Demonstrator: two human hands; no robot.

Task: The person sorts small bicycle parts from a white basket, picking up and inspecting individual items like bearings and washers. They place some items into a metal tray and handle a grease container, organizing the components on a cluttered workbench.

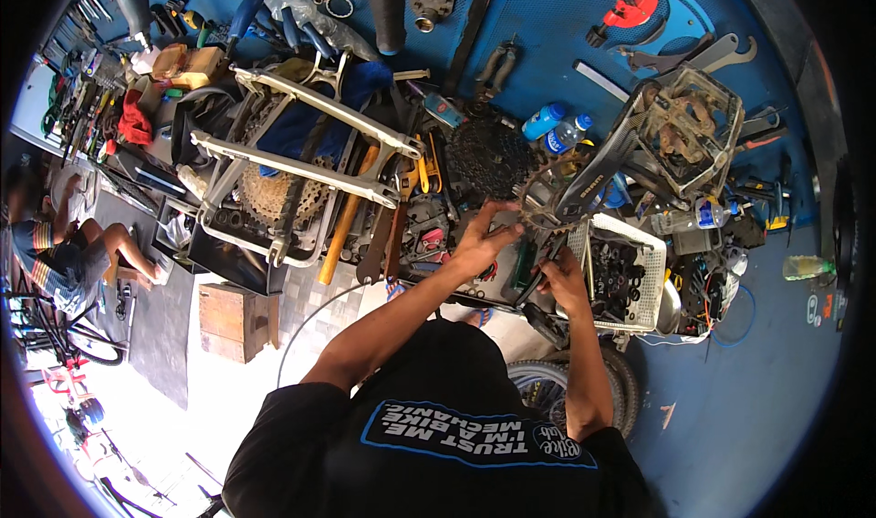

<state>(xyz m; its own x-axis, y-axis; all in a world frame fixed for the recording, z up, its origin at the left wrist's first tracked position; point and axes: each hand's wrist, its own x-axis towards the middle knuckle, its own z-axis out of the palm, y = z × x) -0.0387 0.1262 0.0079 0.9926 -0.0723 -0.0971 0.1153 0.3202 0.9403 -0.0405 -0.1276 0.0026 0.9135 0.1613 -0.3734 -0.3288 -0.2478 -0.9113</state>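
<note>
A dark bicycle crankset (591,189) with a toothed chainring (540,209) stands in front of me, a grimy platform pedal (698,130) at its upper end. My left hand (484,246) reaches to the chainring's left edge, its fingers stretched and apart; whether the fingertips touch the teeth I cannot tell. Just below the chainring, my right hand (566,282) is closed around a slim dark tool (531,288), whose kind does not show. A green object (524,261) lies between the hands. Left of the chainring sits a large black cassette (490,156).
A silver frame part (315,121) and a wooden-handled hammer (349,217) lie to the left. A white basket (659,285) of small dark parts stands right, near plastic bottles (568,135). Tools hang on the blue wall (547,25). Another person (64,244) sits far left, beyond a wooden box (233,322).
</note>
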